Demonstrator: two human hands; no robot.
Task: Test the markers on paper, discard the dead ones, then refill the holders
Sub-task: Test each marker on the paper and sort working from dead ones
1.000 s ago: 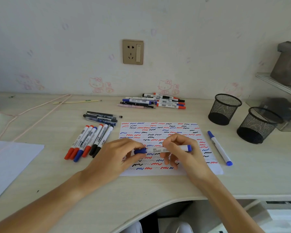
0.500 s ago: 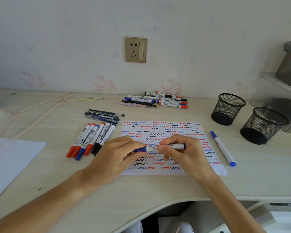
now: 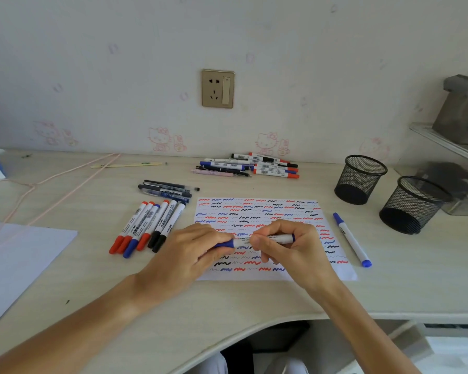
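Much of the blue marker is covered: its blue cap end disappears under the left hand's fingers, and the middle of the white barrel is crossed by the right hand's thumb and forefinger, so only a short labelled stretch and the blue tail end past the right knuckles show. Whether the cap is fully seated cannot be made out. The label print is too small to read.

The marker lies level between the two hands, just above the test sheet, a white paper filled with red, blue and black squiggles. The left hand pinches the cap end with curled fingers; the right hand grips the barrel the same way. Both hands hide the sheet's lower middle rows.

Left of the sheet lies a row of six capped markers, with a few dark pens beyond them. Behind the sheet, near the wall, is a loose pile of markers. Just right of the sheet lies a single blue marker, and further right stand two black mesh holders. A blank sheet left of the row is cut off by the frame edge.
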